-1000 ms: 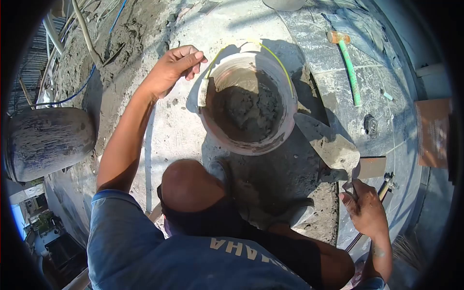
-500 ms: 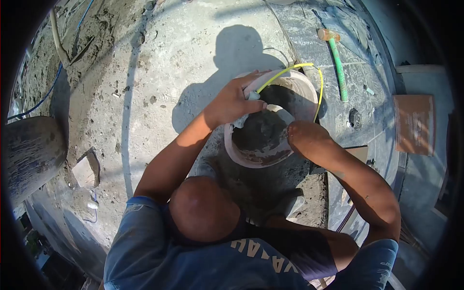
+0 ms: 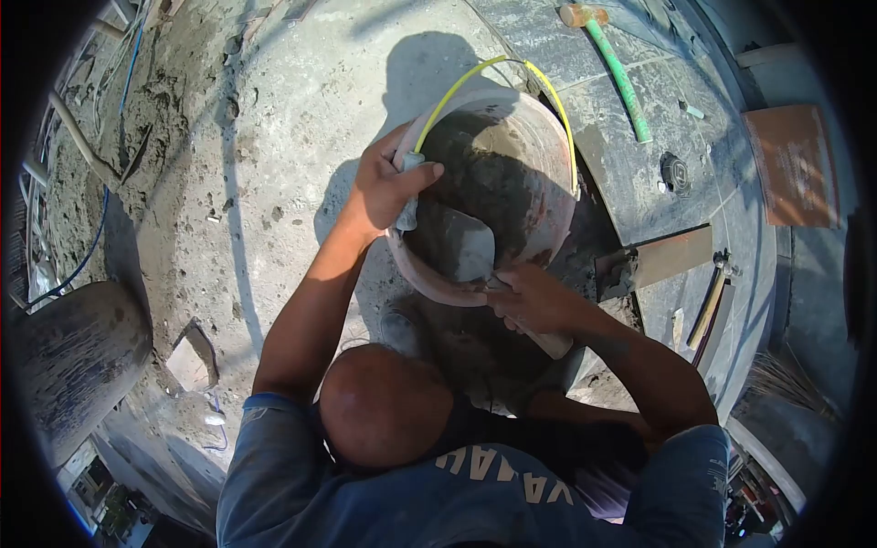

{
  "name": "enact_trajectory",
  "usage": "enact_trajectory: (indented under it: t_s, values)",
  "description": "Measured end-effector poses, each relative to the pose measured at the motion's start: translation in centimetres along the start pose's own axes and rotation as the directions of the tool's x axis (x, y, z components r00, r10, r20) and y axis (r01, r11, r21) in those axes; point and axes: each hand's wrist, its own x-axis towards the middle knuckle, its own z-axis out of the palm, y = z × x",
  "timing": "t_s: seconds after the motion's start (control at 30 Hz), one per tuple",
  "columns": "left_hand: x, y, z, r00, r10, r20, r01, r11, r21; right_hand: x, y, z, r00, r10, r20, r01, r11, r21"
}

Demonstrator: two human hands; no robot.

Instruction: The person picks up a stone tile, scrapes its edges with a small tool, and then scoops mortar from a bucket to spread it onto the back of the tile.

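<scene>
A round bucket (image 3: 548, 146) with a yellow handle (image 3: 461, 84) stands on the ground in front of me, with wet grey mortar (image 3: 484, 178) inside. My left hand (image 3: 382, 190) grips the bucket's left rim, its thumb over a pale grey lump or cloth (image 3: 408, 196) there. At the near side of the bucket my right hand (image 3: 525, 297) is closed round the handle of a trowel (image 3: 473, 251). The trowel's flat metal blade lies inside the bucket, low on the left, near the mortar.
A green-handled mallet (image 3: 621, 82) lies at the upper right. Right of the bucket are a tile strip (image 3: 671, 260), a hammer (image 3: 708, 306) and a brown tile (image 3: 793, 164). A dark drum (image 3: 82, 356) stands at the left, near a broken tile piece (image 3: 192, 359).
My right hand has moved left and toward me, bringing the trowel blade to the bucket's near side. The bucket is tilted differently and more of its inside shows.
</scene>
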Motion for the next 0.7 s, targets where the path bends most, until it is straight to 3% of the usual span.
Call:
enact_trajectory:
  t_s: [0.03,0.1,0.17,0.27,0.33,0.43,0.47,0.5,0.53,0.57,0.6,0.67,0.7]
  values:
    - [0.0,0.3,-0.3,1.000,0.000,0.006,0.000,1.000,0.012,-0.4,0.9,-0.3,0.999,-0.018,0.031,0.010,0.971,0.238]
    - [0.0,0.8,-1.1,0.986,-0.110,-0.122,0.107,0.994,-0.033,-1.2,2.0,-1.3,0.997,-0.039,0.073,0.012,0.941,0.338]
    - [0.1,-0.4,-2.9,0.986,-0.137,-0.094,0.118,0.975,-0.190,-2.3,2.9,-2.3,0.991,-0.069,0.115,0.012,0.900,0.437]
    - [0.0,-1.8,-6.6,0.974,-0.156,-0.163,0.155,0.988,-0.020,-5.7,4.1,-4.1,0.987,-0.099,0.130,0.008,0.824,0.566]
    - [-0.3,-1.5,-7.4,0.966,-0.200,-0.161,0.214,0.974,0.070,-9.3,6.0,-6.2,0.982,-0.093,0.163,-0.002,0.865,0.502]
    - [-0.3,-2.0,-10.2,0.928,-0.322,-0.188,0.360,0.905,0.227,-16.5,8.8,-7.7,0.997,0.069,-0.033,-0.042,0.855,0.516]
    - [-0.2,-0.7,-8.8,0.965,0.003,-0.263,0.194,0.667,0.719,-18.9,10.8,-8.2,0.998,-0.048,-0.052,0.069,0.802,0.593]
    - [-0.5,0.8,-7.2,0.919,0.217,-0.328,0.200,0.461,0.865,-21.3,12.4,-8.3,0.991,-0.021,-0.134,0.097,0.803,0.588]
    - [-0.7,3.6,-5.0,0.901,0.418,-0.118,0.006,0.258,0.966,-23.6,14.3,-8.0,0.978,0.000,-0.209,0.123,0.807,0.577]
    - [-1.7,6.8,0.3,0.893,0.450,-0.019,-0.095,0.231,0.968,-25.6,16.1,-7.4,0.960,0.019,-0.279,0.148,0.812,0.564]
    - [-2.7,8.8,4.9,0.951,0.301,0.064,-0.179,0.371,0.911,-27.3,17.9,-6.7,0.942,0.060,-0.330,0.170,0.762,0.624]
    - [-4.1,8.6,11.2,0.951,0.049,0.304,-0.287,0.498,0.819,-29.5,21.3,-4.5,0.883,0.161,-0.441,0.202,0.718,0.667]
    - [-4.7,7.0,13.6,0.934,-0.171,0.315,-0.117,0.684,0.720,-29.9,23.8,-3.1,0.864,0.168,-0.475,0.262,0.655,0.709]
